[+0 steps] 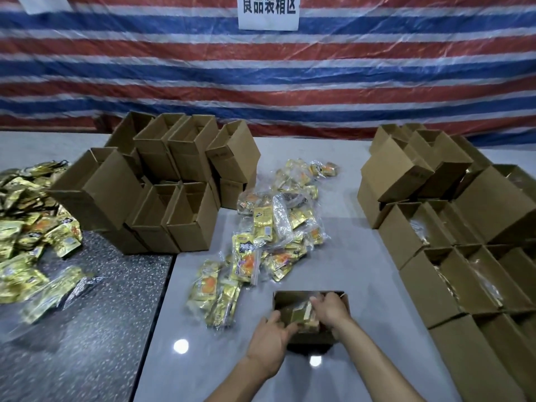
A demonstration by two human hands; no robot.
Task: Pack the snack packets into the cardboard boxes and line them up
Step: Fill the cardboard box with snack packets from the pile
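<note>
I have the open cardboard box (308, 295) at the near edge of the pale grey bench (362, 265), both arms reaching in over it. The left grip (272, 340) is clenched round the box's near-left wall, thumb outside. The right grip (327, 311) is down inside the box from its right side, fingers bent over a gold packet (301, 313) that stands on edge between the two grips. The blur is heavy there, so I cannot tell whether those fingers pinch the packet or only press on it.

The box is plain brown corrugated board, rectangular, flaps folded down. The packet is shiny foil, flat and crinkled.

Just beyond the box, towards the left, the loose packets (272, 227) sprawl in a ragged pile. They are yellow-gold foil with an orange picture, several bundled in clear, wrinkled plastic sleeves. Further left, a stack of empty boxes (174, 184) leans unevenly. Along the right side, the filled boxes (435, 274) stand in close rows, touching.

Far left, a heap of gold packets (26, 227) lies on a dark speckled bench (101, 314). A red, white and blue striped tarp (261, 82) hangs behind.
</note>
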